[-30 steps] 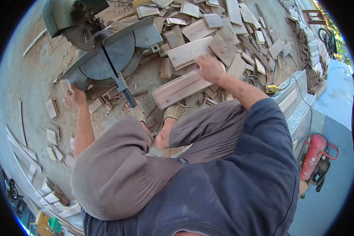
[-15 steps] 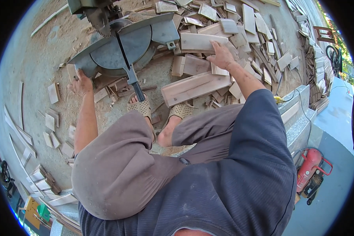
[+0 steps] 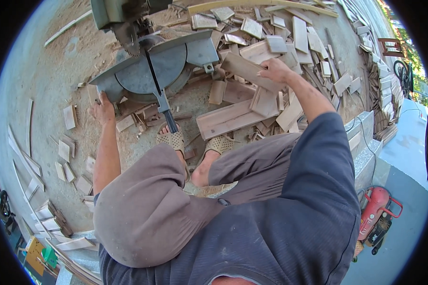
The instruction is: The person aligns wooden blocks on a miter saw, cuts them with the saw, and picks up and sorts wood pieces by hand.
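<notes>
My right hand is closed on the right end of a flat wooden board, thumb on top. The board is tilted, its left end near the right end of the mitre saw. My left hand is at the saw's left end, fingers curled against the edge beside a small wood block; what they grip, if anything, is hidden. The raised saw head and blade are over the back of the round table. The saw's handle-like front arm points towards my sandalled feet.
A longer board and short offcuts lie between the saw and my right leg. A heap of wood pieces spreads at the far right. Several loose offcuts lie on the dusty floor at left. A red air compressor stands at the lower right.
My right hand has gripped the board and turned it, swinging its right end nearer to me. My left hand stays at the saw's left end. The view has shifted slightly.
</notes>
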The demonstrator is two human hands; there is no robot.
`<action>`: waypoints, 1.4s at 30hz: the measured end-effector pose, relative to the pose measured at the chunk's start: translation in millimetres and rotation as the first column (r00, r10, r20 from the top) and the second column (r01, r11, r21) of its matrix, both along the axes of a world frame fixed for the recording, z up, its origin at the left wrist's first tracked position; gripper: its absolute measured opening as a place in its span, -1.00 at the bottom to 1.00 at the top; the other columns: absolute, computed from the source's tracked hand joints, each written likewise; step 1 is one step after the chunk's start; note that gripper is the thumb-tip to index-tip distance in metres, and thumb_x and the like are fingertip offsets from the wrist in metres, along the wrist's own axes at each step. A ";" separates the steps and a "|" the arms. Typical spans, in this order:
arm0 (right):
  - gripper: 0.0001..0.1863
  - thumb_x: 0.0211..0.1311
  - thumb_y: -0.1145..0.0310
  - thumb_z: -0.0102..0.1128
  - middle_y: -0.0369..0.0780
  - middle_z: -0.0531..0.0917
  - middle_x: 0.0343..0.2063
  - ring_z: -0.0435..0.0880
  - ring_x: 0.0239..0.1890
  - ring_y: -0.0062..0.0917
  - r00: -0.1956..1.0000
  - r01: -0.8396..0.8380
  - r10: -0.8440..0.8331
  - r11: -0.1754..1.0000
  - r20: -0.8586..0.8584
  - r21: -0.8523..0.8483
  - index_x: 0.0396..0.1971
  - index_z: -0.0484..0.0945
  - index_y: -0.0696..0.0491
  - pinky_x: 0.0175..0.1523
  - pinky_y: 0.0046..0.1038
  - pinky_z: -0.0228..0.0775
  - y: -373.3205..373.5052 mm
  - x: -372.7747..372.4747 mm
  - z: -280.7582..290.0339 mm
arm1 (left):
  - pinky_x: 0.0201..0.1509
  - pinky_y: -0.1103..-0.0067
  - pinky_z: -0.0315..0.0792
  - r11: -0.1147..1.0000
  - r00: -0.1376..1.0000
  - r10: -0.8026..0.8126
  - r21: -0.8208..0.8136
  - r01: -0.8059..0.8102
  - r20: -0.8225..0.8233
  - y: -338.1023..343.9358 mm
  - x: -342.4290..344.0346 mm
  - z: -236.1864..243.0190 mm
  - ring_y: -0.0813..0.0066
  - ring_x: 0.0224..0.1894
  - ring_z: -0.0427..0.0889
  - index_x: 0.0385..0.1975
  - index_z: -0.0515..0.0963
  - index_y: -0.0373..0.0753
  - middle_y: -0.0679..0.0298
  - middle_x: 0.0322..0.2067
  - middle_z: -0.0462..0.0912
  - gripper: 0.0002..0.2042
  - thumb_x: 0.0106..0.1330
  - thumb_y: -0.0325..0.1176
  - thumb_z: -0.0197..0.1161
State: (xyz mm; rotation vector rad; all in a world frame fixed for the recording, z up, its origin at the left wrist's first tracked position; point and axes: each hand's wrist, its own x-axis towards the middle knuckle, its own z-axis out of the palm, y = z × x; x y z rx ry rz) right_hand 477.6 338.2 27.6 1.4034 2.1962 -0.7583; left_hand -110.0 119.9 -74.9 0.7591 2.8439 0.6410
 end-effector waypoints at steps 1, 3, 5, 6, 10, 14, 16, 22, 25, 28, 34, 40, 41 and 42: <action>-0.67 0.07 0.18 0.44 -0.18 0.71 -0.46 0.66 -0.35 -0.46 0.969 0.156 -0.161 0.987 -0.187 -0.043 -0.33 0.69 0.15 -0.17 -0.34 0.45 -14.7 -2.1 14.8 | 0.45 0.21 0.02 1.000 0.999 0.014 0.016 -0.015 0.041 -5.5 1.9 6.9 -0.10 0.33 0.21 0.12 0.52 -0.42 -0.14 0.09 0.53 -0.26 0.34 0.25 0.05; -0.75 0.20 0.22 0.37 -0.28 0.69 -0.47 0.62 -0.36 -0.67 0.820 0.378 -0.441 0.896 -0.365 -0.234 -0.35 0.68 0.13 -0.22 -0.46 0.47 -35.2 13.8 37.1 | 0.42 0.22 0.09 0.993 0.992 -0.115 -0.042 0.113 -0.043 -12.8 19.8 27.5 -0.09 0.30 0.29 0.10 0.52 -0.42 -0.10 0.09 0.54 -0.34 0.35 0.16 0.11; -0.75 0.23 0.25 0.36 -0.30 0.70 -0.39 0.64 -0.36 -0.65 0.579 0.459 -0.601 0.799 -0.551 -0.389 -0.26 0.65 0.14 -0.21 -0.49 0.50 -61.0 4.7 46.4 | 0.39 0.23 0.17 0.967 0.962 -0.238 -0.121 0.222 -0.135 -26.0 42.7 66.6 -0.07 0.26 0.36 0.08 0.53 -0.43 -0.06 0.08 0.55 -0.41 0.37 0.06 0.17; -0.74 0.26 0.28 0.34 -0.31 0.70 -0.32 0.65 -0.36 -0.64 0.279 0.455 -0.712 0.689 -0.645 -0.564 -0.18 0.63 0.14 -0.19 -0.52 0.53 -79.9 -4.7 48.5 | 0.30 0.25 0.28 0.941 0.941 -0.328 0.113 0.318 0.083 -34.2 64.5 89.3 0.00 0.17 0.46 0.01 0.54 -0.43 -0.03 0.07 0.55 -0.47 0.36 0.00 0.21; -0.73 0.31 0.36 0.28 -0.21 0.69 -0.20 0.71 -0.22 -0.51 -0.070 0.349 -0.856 0.459 -0.511 -0.817 -0.07 0.54 0.16 -0.09 -0.37 0.65 -144.4 -63.5 58.3 | 0.12 0.37 0.48 0.810 0.328 -0.586 0.530 0.250 0.741 -42.4 131.6 133.7 0.25 0.01 0.59 -0.04 0.54 -0.37 0.09 -0.03 0.61 -0.62 0.37 -0.15 0.24; -0.71 0.32 0.37 0.27 -0.20 0.66 -0.14 0.71 -0.22 -0.45 -0.206 0.255 -0.893 0.345 -0.399 -0.903 -0.03 0.50 0.12 -0.09 -0.34 0.67 -205.2 -136.9 31.9 | 0.11 0.42 0.48 0.860 -0.158 -0.438 0.464 0.211 0.885 -26.8 179.7 150.6 0.38 -0.03 0.59 0.09 0.49 -0.34 0.16 -0.11 0.66 -0.57 0.33 -0.19 0.29; -0.77 0.32 0.36 0.27 -0.22 0.67 -0.18 0.70 -0.20 -0.47 -0.316 0.249 -0.893 0.247 -0.319 -0.937 -0.10 0.53 0.11 -0.11 -0.37 0.65 -228.0 -177.0 22.3 | 0.03 0.48 0.50 0.822 -0.232 -0.374 0.437 0.366 0.898 -30.2 175.9 131.8 0.45 -0.12 0.61 0.10 0.51 -0.33 0.25 -0.15 0.65 -0.57 0.29 -0.25 0.32; -0.65 0.29 0.31 0.30 -0.23 0.70 -0.21 0.65 -0.15 -0.59 0.240 0.398 -0.866 0.500 -0.439 -0.769 0.00 0.58 0.18 -0.07 -0.51 0.51 -247.4 -225.2 4.7 | -0.02 0.60 0.48 0.755 0.064 -0.532 0.439 0.488 0.844 -69.6 79.7 107.9 0.58 -0.19 0.60 0.05 0.54 -0.39 0.30 -0.16 0.68 -0.58 0.24 -0.32 0.38; -0.53 0.29 0.29 0.29 -0.23 0.70 -0.24 0.61 -0.19 -0.65 0.292 0.447 -0.831 0.556 -0.473 -0.701 0.11 0.51 0.24 -0.08 -0.53 0.48 -246.5 -238.5 -15.4 | -0.03 0.63 0.48 0.849 0.148 -0.442 0.359 0.388 0.884 -100.1 15.6 104.0 0.64 -0.20 0.61 -0.03 0.60 -0.38 0.33 -0.21 0.69 -0.62 0.19 -0.33 0.42; -0.53 0.30 0.28 0.28 -0.21 0.70 -0.27 0.64 -0.23 -0.63 0.324 0.353 -0.876 0.463 -0.358 -0.813 0.08 0.47 0.26 -0.14 -0.50 0.53 -228.3 -248.3 -35.4 | -0.07 0.64 0.49 0.916 0.216 -0.321 0.244 0.318 0.922 -138.0 -33.3 81.3 0.68 -0.26 0.61 -0.13 0.63 -0.34 0.36 -0.28 0.70 -0.68 0.17 -0.33 0.45; -0.71 0.30 0.28 0.29 -0.19 0.68 -0.32 0.70 -0.32 -0.47 0.381 0.202 -0.923 0.139 -0.053 -0.969 -0.11 0.53 0.14 -0.22 -0.33 0.66 -207.6 -265.2 -77.5 | -0.22 0.62 0.57 0.987 0.056 -0.157 0.158 -0.020 0.986 -180.9 -46.7 39.5 0.62 -0.33 0.67 -0.21 0.61 -0.31 0.35 -0.33 0.69 -0.74 0.24 -0.29 0.42; -0.72 0.32 0.24 0.23 -0.24 0.67 -0.36 0.68 -0.33 -0.47 0.305 -0.088 -0.950 -0.102 0.070 -0.991 -0.13 0.57 0.13 -0.19 -0.32 0.64 -213.2 -271.8 -92.4 | -0.26 0.60 0.59 0.971 -0.008 -0.181 0.177 -0.161 0.983 -193.1 -43.1 26.9 0.58 -0.35 0.69 -0.18 0.59 -0.32 0.28 -0.32 0.70 -0.78 0.36 -0.28 0.31; -0.72 0.35 0.21 0.20 -0.30 0.62 -0.44 0.60 -0.42 -0.54 0.268 -0.073 -0.959 -0.116 0.093 -0.991 -0.13 0.57 0.11 -0.32 -0.40 0.54 -216.3 -274.0 -84.9 | -0.26 0.60 0.59 0.972 -0.013 -0.174 0.170 -0.163 0.985 -191.7 -39.0 30.1 0.58 -0.35 0.69 -0.18 0.59 -0.32 0.28 -0.32 0.70 -0.78 0.36 -0.28 0.31; -0.72 0.35 0.21 0.20 -0.30 0.62 -0.44 0.60 -0.42 -0.54 0.267 -0.069 -0.958 -0.122 0.100 -0.990 -0.13 0.57 0.11 -0.32 -0.40 0.54 -217.0 -271.8 -89.0 | -0.30 0.60 0.60 0.967 0.000 -0.174 0.171 -0.188 0.985 -189.5 -34.4 33.4 0.57 -0.38 0.70 -0.17 0.59 -0.32 0.27 -0.32 0.70 -0.78 0.37 -0.27 0.28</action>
